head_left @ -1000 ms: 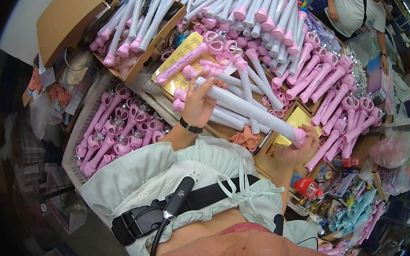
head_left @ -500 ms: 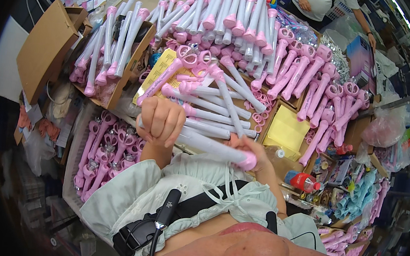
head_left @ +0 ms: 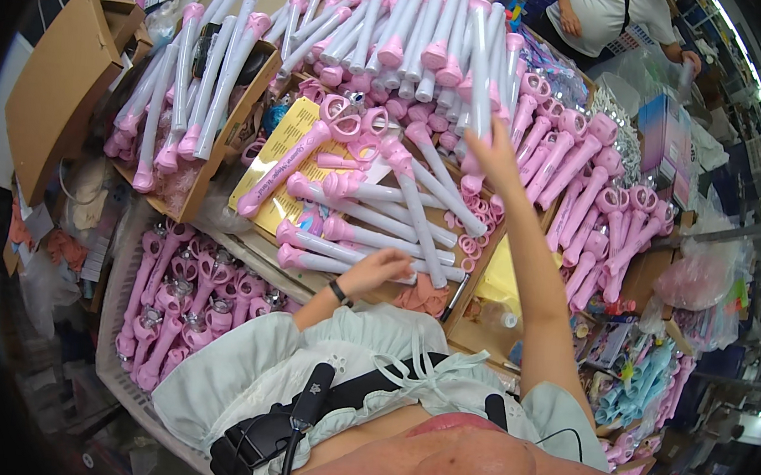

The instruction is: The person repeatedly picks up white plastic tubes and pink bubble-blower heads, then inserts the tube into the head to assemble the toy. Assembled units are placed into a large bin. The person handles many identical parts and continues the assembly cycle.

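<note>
My right hand (head_left: 495, 160) reaches over the far pile, its fingers closed around the near end of a white tube (head_left: 481, 73) that looks like part of a toy wand. My left hand (head_left: 384, 270) is open and holds nothing, fingers loosely stretched by the near row of white tubes with pink ends (head_left: 343, 248). Just beyond this row, a finished-looking pink wand (head_left: 286, 169) lies on a yellow printed sheet (head_left: 261, 191). A crumpled salmon-coloured cloth (head_left: 422, 295) and a dark pen (head_left: 454, 298) are next to my left fingertips.
Many white tubes with pink ends (head_left: 363, 34) are heaped at the back. Pink wands (head_left: 581, 151) are stacked at the right and fill a grey crate (head_left: 124, 378) at the left. Small pink rings (head_left: 475, 237) lie mid-table. Another person (head_left: 594, 15) stands at the far right.
The tube held between both hands before my chest has left that spot. My right arm has stretched far toward the heap; my left hand has loosened and moved right and down.
</note>
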A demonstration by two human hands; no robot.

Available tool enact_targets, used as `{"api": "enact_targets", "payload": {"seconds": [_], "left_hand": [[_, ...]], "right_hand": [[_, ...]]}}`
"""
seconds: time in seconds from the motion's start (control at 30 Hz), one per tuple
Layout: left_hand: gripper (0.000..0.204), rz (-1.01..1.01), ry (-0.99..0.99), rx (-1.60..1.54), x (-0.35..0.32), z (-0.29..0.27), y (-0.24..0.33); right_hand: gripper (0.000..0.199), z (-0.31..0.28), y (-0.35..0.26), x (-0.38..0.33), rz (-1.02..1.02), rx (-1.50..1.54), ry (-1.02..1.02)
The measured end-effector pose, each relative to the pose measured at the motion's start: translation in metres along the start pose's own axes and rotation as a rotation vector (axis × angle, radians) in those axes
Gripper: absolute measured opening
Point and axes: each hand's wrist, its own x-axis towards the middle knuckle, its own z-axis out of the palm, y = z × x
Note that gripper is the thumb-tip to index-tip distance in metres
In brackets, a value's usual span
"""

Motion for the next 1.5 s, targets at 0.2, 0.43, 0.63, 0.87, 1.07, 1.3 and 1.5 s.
{"api": "enact_targets", "payload": {"seconds": [0.2,0.43,0.63,0.87,1.07,1.3,1.5], "left_hand": [[0.035,0.124,0.202,0.601,-0.019,-0.035,-0.02],[0.033,0.117,0.204,0.41,-0.011,-0.044,-0.014],[0.03,0.088,0.123,0.354,-0.001,-0.035,-0.01],[0.029,0.087,0.111,0.264,-0.006,-0.019,0.001],[0.026,0.148,0.142,0.337,-0.018,-0.016,0.003],[0.028,0.157,0.081,0.233,-0.025,-0.006,0.02],[0.037,0.128,-0.046,0.26,-0.031,0.034,0.014]], "right_hand": [[0.07,0.018,-0.005,0.18,-0.191,-0.323,0.301],[0.053,0.039,0.01,0.21,-0.202,-0.495,0.406],[0.014,0.05,0.04,0.092,-0.643,-0.327,0.357],[0.042,0.113,0.12,-0.078,-0.2,-0.406,-0.002],[0.052,0.1,0.114,-0.108,-0.014,-0.212,-0.037],[0.053,0.068,0.051,-0.132,0.112,0.246,-0.032],[0.044,0.051,0.011,-0.145,0.288,0.819,0.091]]}}
